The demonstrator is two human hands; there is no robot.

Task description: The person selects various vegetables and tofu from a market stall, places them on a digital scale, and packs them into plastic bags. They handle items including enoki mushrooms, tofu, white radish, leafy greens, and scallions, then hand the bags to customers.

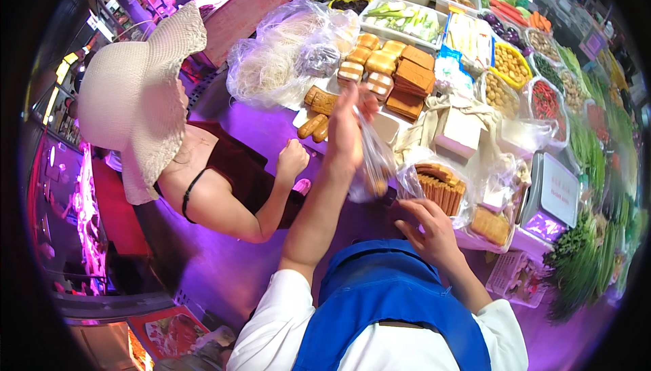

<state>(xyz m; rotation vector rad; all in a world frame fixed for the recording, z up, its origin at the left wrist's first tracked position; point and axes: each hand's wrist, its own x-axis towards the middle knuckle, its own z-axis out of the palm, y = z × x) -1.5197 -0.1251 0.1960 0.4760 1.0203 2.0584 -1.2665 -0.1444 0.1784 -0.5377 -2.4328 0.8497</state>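
Observation:
My left hand [348, 127] is raised at the centre, in front of the stall, with a clear plastic bag [374, 165] hanging from it; something yellowish lies in the bag's bottom. Just right of the bag, my right hand [430, 226] has its fingers apart and holds nothing. Beyond my left hand are stacked brown tofu slabs [414, 73], browned blocks [381, 62] and brown rolls [313, 127]. An open bag of sliced brown tofu [440, 188] lies near the fingers of my right hand.
A person in a wide-brimmed hat [117, 91] stands close at left. Bagged noodles [274, 60] lie beyond. At right are a scale [557, 183], green onions [590, 264], red chillies [545, 100] and a plastic crate [516, 279]. Tubs of vegetables [404, 20] line the back.

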